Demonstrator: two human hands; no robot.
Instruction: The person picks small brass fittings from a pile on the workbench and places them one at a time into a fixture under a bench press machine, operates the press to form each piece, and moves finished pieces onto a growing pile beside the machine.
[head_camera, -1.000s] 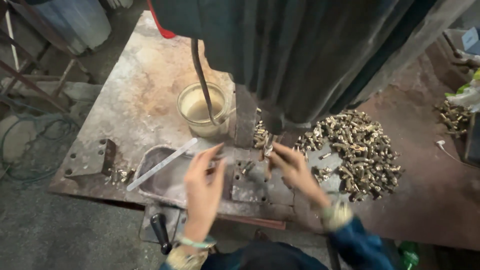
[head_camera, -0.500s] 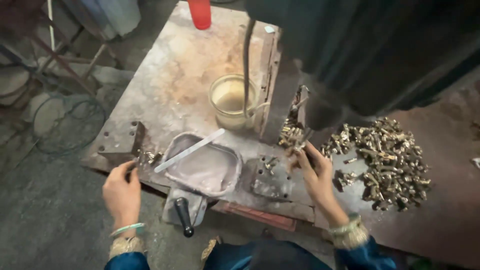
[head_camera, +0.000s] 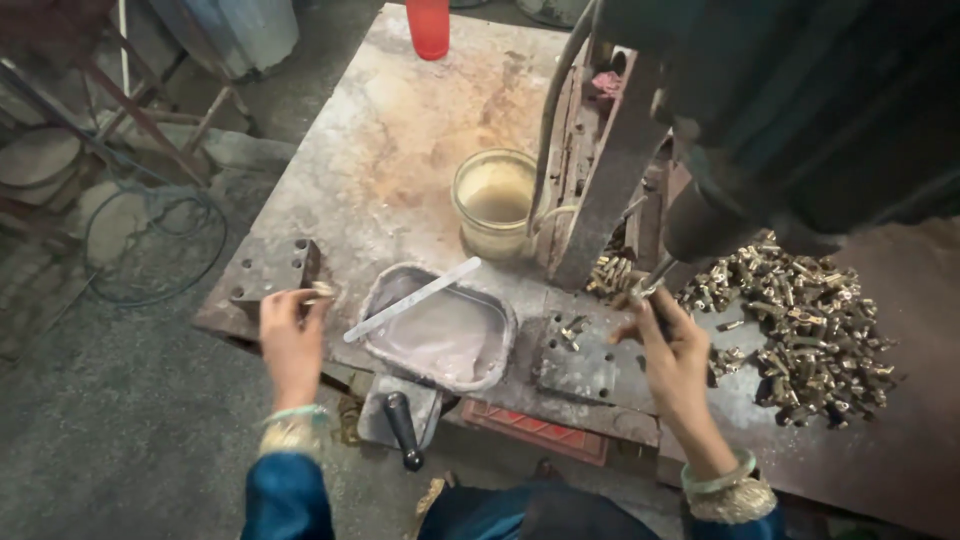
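Nearest, between the wrists: black handle (head_camera: 403, 432) on a small grey plate, red slab (head_camera: 545, 432) beside it toward the right hand.

Left hand (head_camera: 290, 335): fingers curled, pinching a small brass part (head_camera: 322, 291) at the fingertips, just beside the drilled block (head_camera: 278, 268) at the table's left edge. Bangle on wrist, blue sleeve.

Right hand (head_camera: 675, 358): fingers pressed together, gripping a thin metal tool (head_camera: 652, 283) that points up toward the machine; what the tip touches, cannot tell. Bangles on wrist.

Between the hands: metal tray (head_camera: 440, 330) with pale liquid, flat stick (head_camera: 412, 299) lying across its rim, end toward the left hand. Just left of the right hand: holed plate (head_camera: 585, 362) with a few small parts on it.

Right of the right hand: brass pile (head_camera: 805, 320), spread on the table (head_camera: 390, 150). A smaller clump (head_camera: 612, 273) just beyond the right fingers, at the machine's base.

Beyond the tray: jar (head_camera: 495, 200) of cloudy liquid, hose (head_camera: 552, 110) dipping at its rim. Dark machine (head_camera: 780, 100) looms over the right hand. Far edge: red cup (head_camera: 428, 27). Off the table past the left hand: wire coil (head_camera: 150, 240) on the floor.
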